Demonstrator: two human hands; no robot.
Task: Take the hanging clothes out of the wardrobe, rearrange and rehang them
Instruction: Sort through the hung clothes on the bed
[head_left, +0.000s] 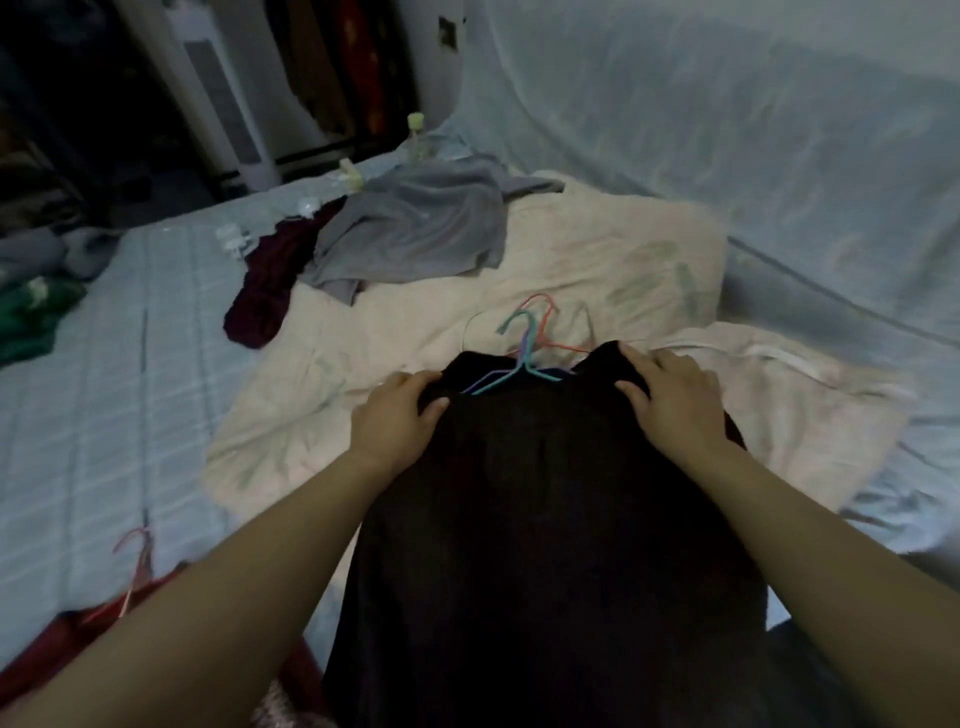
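A dark brown-black garment (540, 519) lies spread on the bed in front of me. My left hand (400, 415) grips its top left corner, thumb over the cloth. My right hand (670, 395) grips its top right corner the same way. Several thin hangers (524, 353), teal, purple and orange-red, lie at the garment's top edge between my hands, hooks pointing away from me. A grey garment (415, 228) and a maroon one (270, 280) lie crumpled farther back on the bed.
A cream blanket (597, 260) lies under the clothes on a pale blue checked sheet (104, 415). A mosquito net (727, 130) hangs at the right. A red garment on a pink hanger (132, 571) is near left. Green cloth (31, 317) lies far left. A white tower fan (223, 93) stands behind.
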